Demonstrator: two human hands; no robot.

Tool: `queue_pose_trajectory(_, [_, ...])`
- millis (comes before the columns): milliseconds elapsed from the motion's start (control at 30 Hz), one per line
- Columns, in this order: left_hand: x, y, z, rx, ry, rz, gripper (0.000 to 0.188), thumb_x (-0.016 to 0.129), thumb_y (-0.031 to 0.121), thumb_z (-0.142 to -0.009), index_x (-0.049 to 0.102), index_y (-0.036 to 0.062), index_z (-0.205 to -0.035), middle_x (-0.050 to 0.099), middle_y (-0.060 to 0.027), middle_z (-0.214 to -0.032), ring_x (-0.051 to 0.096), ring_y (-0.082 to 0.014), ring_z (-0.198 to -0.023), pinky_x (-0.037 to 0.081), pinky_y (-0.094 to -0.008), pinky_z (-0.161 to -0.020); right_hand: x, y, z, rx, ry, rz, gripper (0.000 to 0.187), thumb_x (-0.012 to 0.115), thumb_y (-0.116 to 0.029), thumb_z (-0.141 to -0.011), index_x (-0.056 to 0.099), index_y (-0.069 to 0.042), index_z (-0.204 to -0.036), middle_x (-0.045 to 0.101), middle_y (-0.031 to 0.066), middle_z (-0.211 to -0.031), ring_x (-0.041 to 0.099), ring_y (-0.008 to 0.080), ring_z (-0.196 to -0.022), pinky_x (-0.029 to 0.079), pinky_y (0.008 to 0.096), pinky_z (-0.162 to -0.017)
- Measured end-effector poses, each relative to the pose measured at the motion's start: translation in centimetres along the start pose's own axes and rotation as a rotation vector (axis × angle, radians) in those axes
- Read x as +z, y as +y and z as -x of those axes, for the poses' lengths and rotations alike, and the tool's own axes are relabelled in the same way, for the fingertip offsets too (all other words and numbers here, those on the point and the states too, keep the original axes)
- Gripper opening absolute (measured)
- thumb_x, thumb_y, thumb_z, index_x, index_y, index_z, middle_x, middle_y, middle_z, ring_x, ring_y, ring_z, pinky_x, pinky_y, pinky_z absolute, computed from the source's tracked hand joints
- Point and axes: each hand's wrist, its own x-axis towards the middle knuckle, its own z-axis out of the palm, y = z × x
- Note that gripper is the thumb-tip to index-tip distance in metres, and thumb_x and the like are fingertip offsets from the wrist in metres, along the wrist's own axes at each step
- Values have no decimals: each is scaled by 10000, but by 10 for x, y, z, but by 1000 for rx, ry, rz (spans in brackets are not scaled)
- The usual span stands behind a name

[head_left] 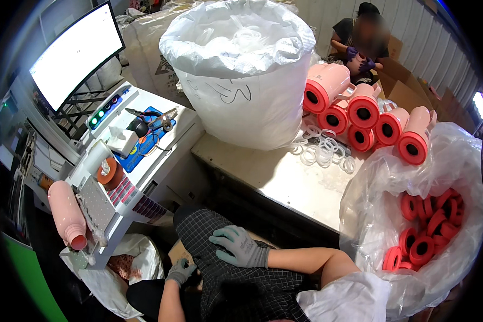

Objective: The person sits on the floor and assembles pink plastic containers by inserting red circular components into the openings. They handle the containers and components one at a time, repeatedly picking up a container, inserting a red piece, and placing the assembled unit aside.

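Observation:
My right hand (240, 247), in a grey-green glove, lies flat on my checked dark apron over my thigh, fingers slightly apart and nothing in them. Lower down on the left, my left hand (181, 271) wears the same kind of glove. Its fingers are loosely curled beside my leg, and I see nothing in them. Left of it, a pink bottle-shaped body (67, 214) lies tilted with its open neck toward me, at the edge of the white workstation (169, 153). Both hands are away from the pink jugs (327, 86) stacked on the bench.
A tall white sack (241, 107) of translucent rings stands on the bench (263, 169). Loose white rings (324, 151) lie near the jugs. A plastic-lined bin (365, 214) at right holds red rings (421, 249). Pliers (145, 112) and a monitor (75, 53) are left. Another person (362, 45) sits behind.

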Motion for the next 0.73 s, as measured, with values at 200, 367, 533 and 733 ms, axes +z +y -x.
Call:
queue_pose_trajectory(200, [-5,9,6,4,-15,-15,773,725,570,-857,601,35,-1401,642,-235,-1374,638,-367,-1257,497,-424,-1062,3,3,-2,35,19,-10,425,716,-278,-924,650,-131,-1318,601,87,-1306,568,288,-1216,436,466,-1053])
queue_pose_trajectory(367, [-7,14,7,-21,-30,4,783,728,577,-855,596,40,-1409,637,-226,-1388,637,-369,-1257,495,-427,-1066,2,0,-3,46,18,-38,421,722,-273,-920,654,-135,-1312,602,85,-1300,567,278,-1217,435,463,-1055])
queue_pose_trajectory(533, [-4,8,-2,-26,-115,-46,830,685,612,-866,545,60,-1471,597,-193,-1461,587,-348,-1332,466,-431,-1107,1,0,-3,55,6,-51,434,732,-268,-910,649,-140,-1316,601,88,-1302,562,285,-1224,427,463,-1065])
queue_pose_trajectory(733, [-8,15,1,-45,-149,-37,848,658,613,-889,495,79,-1526,553,-227,-1506,561,-332,-1375,448,-431,-1133,3,5,-1,47,5,-58,456,732,-310,-913,632,-160,-1333,568,104,-1320,556,318,-1220,437,491,-1067])
